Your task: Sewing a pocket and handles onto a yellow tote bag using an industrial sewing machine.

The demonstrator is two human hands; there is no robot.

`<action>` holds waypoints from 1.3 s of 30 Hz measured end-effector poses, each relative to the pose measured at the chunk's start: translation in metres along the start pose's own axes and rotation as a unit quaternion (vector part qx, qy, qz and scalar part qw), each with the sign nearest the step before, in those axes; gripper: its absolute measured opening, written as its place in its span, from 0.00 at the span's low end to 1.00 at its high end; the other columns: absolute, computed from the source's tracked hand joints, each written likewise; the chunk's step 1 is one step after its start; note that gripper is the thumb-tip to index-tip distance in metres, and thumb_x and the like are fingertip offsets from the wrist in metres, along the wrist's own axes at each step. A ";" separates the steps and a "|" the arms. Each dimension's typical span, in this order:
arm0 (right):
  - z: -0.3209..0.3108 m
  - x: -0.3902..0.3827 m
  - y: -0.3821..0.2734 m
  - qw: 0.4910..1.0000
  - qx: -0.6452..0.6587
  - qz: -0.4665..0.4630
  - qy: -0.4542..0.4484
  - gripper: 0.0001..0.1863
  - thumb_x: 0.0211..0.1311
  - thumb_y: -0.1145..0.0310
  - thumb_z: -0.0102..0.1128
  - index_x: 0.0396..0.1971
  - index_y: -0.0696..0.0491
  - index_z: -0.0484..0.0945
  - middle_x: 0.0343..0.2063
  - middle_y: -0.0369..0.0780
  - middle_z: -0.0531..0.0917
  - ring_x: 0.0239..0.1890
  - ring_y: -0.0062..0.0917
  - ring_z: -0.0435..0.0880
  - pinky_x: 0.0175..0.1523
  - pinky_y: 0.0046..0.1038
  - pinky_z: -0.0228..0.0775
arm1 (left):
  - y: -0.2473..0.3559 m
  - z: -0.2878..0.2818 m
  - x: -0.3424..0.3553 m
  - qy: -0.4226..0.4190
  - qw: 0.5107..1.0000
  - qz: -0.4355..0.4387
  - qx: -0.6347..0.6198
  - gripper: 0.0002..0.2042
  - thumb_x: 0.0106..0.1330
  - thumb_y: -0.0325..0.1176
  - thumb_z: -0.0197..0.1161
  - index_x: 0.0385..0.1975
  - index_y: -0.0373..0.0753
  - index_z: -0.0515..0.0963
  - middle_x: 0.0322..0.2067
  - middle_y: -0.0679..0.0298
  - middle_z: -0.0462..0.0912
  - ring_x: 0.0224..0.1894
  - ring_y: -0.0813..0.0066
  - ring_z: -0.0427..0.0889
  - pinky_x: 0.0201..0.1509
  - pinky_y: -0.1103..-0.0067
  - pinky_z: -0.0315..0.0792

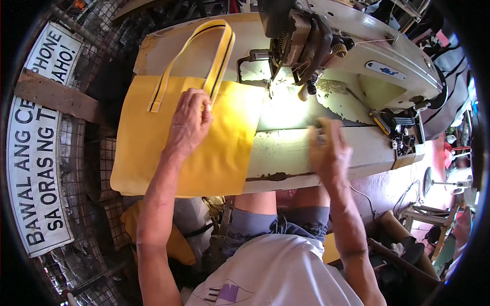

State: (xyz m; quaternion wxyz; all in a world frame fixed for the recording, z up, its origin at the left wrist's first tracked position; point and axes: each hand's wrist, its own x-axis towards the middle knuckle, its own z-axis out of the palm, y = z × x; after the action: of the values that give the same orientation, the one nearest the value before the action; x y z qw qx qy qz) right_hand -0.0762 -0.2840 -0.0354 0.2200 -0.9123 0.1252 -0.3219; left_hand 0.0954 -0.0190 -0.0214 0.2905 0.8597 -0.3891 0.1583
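A flat yellow bag panel [219,153] lies on the left of the sewing table, its right edge close to the machine's needle and presser foot [270,91]. A yellow looped strap with a dark middle line [223,56] arches from its upper part. My left hand [191,120] is closed at the strap's right end, over the panel; its fingertips are partly hidden. To the right, my right hand [331,148] hovers over the near part of the table, apart from the panel. Motion smears its fingers, so whether it holds anything is unclear.
The pale sewing machine [352,20] spans the back, with a lit needle area. A screwdriver [372,113] and a small metal winder [403,137] sit at the right. Wire mesh, a plank [66,99] and a white sign [38,178] border the left. A fan [441,182] stands far right.
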 end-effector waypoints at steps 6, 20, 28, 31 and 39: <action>-0.041 0.004 0.086 0.981 -0.171 0.060 0.075 0.15 0.66 0.64 0.63 0.48 0.54 0.76 0.34 0.44 0.82 0.36 0.43 0.84 0.39 0.43 0.76 | -0.023 -0.016 -0.014 0.015 0.995 -0.080 -0.065 0.05 0.68 0.20 0.53 0.41 0.33 0.68 0.41 0.57 0.74 0.41 0.65 0.77 0.46 0.72 0.73; -0.042 0.003 0.076 0.985 -0.151 0.048 0.065 0.14 0.66 0.64 0.62 0.46 0.54 0.76 0.35 0.44 0.80 0.34 0.41 0.83 0.37 0.41 0.75 | 0.023 -0.019 -0.029 0.005 0.973 -0.128 -0.193 0.02 0.71 0.25 0.54 0.40 0.36 0.72 0.42 0.62 0.79 0.40 0.72 0.79 0.44 0.76 0.73; -0.040 0.003 0.076 0.984 -0.160 0.050 0.058 0.14 0.66 0.63 0.62 0.47 0.53 0.76 0.35 0.44 0.81 0.35 0.41 0.83 0.38 0.41 0.75 | 0.072 0.004 -0.030 -0.153 0.986 0.054 0.036 0.17 0.65 0.30 0.60 0.53 0.33 0.73 0.60 0.50 0.71 0.72 0.53 0.61 0.78 0.55 0.49; -0.041 0.002 0.075 0.985 -0.152 0.069 0.047 0.14 0.66 0.63 0.62 0.47 0.52 0.76 0.36 0.43 0.81 0.36 0.41 0.84 0.38 0.42 0.76 | 0.067 0.013 -0.017 -0.131 0.987 0.073 0.052 0.19 0.65 0.31 0.59 0.55 0.32 0.73 0.57 0.52 0.73 0.66 0.53 0.67 0.71 0.57 0.59; -0.040 0.003 0.073 0.985 -0.152 0.062 0.050 0.14 0.65 0.64 0.63 0.48 0.51 0.75 0.36 0.43 0.81 0.35 0.41 0.84 0.37 0.41 0.76 | 0.073 0.052 0.028 -0.056 0.993 0.062 0.085 0.18 0.59 0.31 0.62 0.50 0.33 0.75 0.47 0.55 0.74 0.50 0.57 0.72 0.57 0.62 0.67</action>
State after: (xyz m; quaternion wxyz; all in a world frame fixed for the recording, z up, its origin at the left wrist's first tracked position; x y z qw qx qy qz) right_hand -0.1059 -0.3613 -0.0412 0.0920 -0.9086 0.2393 -0.3298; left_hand 0.0607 -0.1062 -0.0209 0.1834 0.8631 -0.4423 0.1604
